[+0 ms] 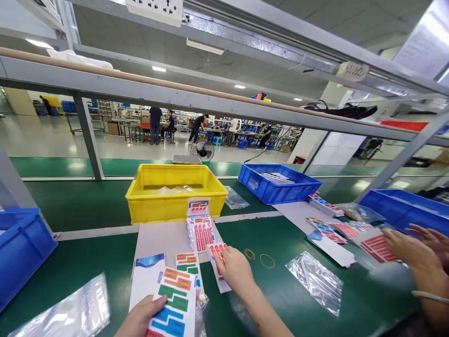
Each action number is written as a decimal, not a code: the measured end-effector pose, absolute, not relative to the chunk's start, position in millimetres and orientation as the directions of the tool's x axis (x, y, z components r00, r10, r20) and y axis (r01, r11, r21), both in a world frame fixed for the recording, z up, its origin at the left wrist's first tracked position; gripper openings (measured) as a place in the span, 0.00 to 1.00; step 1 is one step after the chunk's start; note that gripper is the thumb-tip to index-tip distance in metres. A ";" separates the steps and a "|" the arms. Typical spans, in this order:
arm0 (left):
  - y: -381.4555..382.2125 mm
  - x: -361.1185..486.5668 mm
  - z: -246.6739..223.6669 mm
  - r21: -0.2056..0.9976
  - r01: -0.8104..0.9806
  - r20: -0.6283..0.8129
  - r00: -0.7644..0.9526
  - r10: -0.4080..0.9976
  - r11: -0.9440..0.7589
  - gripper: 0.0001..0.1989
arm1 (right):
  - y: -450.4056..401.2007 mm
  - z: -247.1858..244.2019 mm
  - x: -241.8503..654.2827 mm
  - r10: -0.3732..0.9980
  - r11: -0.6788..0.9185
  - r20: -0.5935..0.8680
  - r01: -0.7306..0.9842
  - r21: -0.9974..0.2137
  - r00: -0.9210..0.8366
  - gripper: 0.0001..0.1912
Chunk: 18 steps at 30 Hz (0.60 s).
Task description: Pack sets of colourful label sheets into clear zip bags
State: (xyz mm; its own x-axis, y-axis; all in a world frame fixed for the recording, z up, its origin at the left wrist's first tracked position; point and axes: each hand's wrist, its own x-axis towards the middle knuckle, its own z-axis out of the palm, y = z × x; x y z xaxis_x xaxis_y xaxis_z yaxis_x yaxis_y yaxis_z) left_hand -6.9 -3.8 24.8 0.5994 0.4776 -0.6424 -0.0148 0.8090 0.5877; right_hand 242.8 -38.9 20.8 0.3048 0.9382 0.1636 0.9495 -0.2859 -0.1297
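My left hand (142, 316) is closed on a label sheet (175, 299) printed in orange, green, blue and red, thumb on its face. My right hand (238, 271) has its fingers bent onto a stack of red-printed label sheets (218, 252), gripping at its top; the fingertips are partly hidden. Just beyond lies a plastic-bagged pack of red labels (202, 234), leaning toward the yellow bin (175, 213). Between my hands rests another multicoloured label sheet (187, 259), partly covered. A white sheet with a blue top band (149, 281) lies left of it.
Two rubber bands (267, 261) and a clear plastic bag (317, 281) lie to the right. More clear bags (70, 311) are at front left. Blue bins (277, 185) stand around the green table. A co-worker's hands (409, 250) hold red label sheets at right.
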 end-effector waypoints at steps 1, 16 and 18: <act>-5.8 -3.4 29.0 0.587 -0.004 -0.631 0.625 0.460 0.810 0.17 | -38.7 21.6 244.2 0.943 -0.304 0.112 0.948 -0.095 0.313 0.17; -1.6 13.2 18.4 0.617 0.084 -0.667 0.583 0.463 0.783 0.14 | -38.7 30.4 246.5 0.944 -0.325 -0.085 0.945 -0.040 0.320 0.11; 0.3 12.0 15.0 0.605 0.069 -0.675 0.572 0.465 0.793 0.15 | -40.9 27.2 248.8 0.947 -0.317 -0.077 0.947 -0.047 0.313 0.10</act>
State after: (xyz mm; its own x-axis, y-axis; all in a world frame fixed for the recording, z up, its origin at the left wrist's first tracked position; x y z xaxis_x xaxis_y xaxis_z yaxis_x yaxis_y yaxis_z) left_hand 12.0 0.3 15.0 0.5725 0.4654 -0.6751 0.0688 0.7932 0.6051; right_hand 248.8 -40.9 27.2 0.3129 0.9466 -0.0772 0.9473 -0.3170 -0.0475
